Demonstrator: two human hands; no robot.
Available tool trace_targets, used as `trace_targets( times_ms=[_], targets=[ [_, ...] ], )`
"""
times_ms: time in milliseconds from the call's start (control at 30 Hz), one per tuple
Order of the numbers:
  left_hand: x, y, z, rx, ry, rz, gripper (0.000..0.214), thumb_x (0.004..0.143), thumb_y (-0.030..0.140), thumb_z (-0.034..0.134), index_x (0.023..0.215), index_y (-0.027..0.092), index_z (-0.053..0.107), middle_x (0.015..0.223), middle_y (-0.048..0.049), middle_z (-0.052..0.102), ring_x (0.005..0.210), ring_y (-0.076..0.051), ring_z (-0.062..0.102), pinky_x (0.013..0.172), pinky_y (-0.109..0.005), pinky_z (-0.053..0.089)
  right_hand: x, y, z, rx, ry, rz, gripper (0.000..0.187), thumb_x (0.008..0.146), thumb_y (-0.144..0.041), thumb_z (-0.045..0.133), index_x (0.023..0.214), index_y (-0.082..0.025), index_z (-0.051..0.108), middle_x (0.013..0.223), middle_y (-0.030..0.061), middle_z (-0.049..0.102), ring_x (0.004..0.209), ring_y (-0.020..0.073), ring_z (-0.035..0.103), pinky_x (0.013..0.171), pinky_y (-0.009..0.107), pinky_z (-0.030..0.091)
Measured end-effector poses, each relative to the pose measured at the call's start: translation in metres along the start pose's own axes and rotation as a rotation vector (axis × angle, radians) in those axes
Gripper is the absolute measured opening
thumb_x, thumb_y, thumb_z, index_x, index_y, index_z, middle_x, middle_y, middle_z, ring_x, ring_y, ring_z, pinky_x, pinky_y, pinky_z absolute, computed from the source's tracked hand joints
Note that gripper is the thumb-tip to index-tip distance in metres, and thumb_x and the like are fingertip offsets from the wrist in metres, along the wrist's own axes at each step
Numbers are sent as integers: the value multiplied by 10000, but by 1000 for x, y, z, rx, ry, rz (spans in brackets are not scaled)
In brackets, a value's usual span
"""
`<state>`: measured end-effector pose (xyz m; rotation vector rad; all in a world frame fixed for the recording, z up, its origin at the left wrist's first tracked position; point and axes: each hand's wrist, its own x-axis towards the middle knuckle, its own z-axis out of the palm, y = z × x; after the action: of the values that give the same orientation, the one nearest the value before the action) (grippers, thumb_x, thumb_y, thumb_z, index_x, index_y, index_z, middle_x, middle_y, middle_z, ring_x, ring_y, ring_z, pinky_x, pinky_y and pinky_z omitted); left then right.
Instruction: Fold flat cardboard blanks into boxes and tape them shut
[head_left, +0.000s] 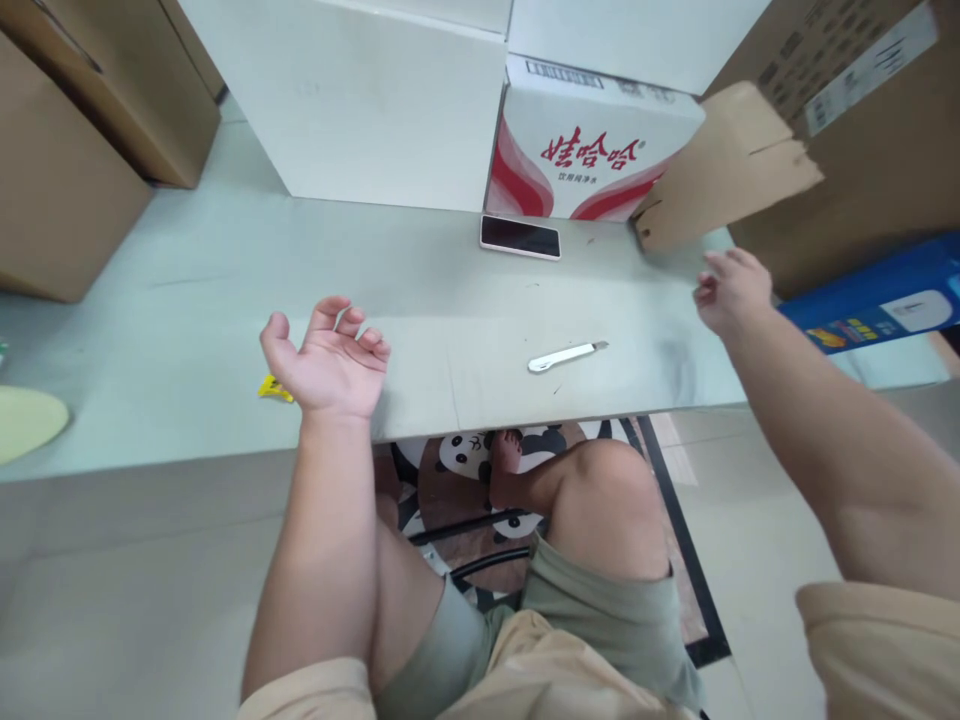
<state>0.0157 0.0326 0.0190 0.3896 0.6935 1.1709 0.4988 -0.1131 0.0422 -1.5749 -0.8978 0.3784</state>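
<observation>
My left hand (334, 365) is held palm up over the table's front part, fingers spread and loosely bent, with nothing in it. Just beside its thumb side lies a small yellow object (276, 389), partly hidden. My right hand (736, 290) is out over the right side of the table, slightly blurred, its fingers half curled and a little apart; I see nothing in them. Nearest to it is a torn-edged brown cardboard piece (724, 165), leaning at a tilt by the boxes. Between my hands lies a white-handled craft knife (566, 357), its short blade pointing right.
A phone (520, 238) lies before a white-and-red carton (589, 150). Large white boxes (390, 110) line the back of the pale table (225, 250). Brown cartons (67, 170) stand left; a blue box (885, 300) lies right. A pale green rounded thing (30, 423) is at far left.
</observation>
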Motion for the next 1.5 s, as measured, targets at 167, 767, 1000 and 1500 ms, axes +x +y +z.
trace_targets(
  times_ms=[167,767,1000,1500],
  targets=[
    [3,1,-3,34,-36,22,561,903,691,317,772,270,664,697,-31,660,495,-112,554,454,-254,470,-57,24,34,-234,-19,160,240,787,-428,642,895,-251,520,759,-32,609,468,72,487,414,231,341],
    [-23,31,-14,-177,-25,41,533,914,632,360,773,199,637,658,-17,614,465,-107,543,461,-270,423,-122,-41,157,-1248,-851,-434,336,879,-237,472,1114,-162,700,1051,155,702,877,272,670,743,380,519],
    [-29,70,-44,-421,53,187,540,964,578,314,748,193,624,621,-8,593,456,-95,498,456,-253,399,-101,-80,283,-952,-843,-643,244,807,-193,481,980,-198,654,966,106,645,788,218,609,681,349,473],
    [-31,96,-66,-658,125,263,493,987,511,285,742,195,574,632,8,484,479,-83,400,476,-227,338,-143,-269,591,-450,-1041,-422,786,882,-20,421,1588,-303,224,1134,7,650,625,71,667,705,316,629]
  ],
)
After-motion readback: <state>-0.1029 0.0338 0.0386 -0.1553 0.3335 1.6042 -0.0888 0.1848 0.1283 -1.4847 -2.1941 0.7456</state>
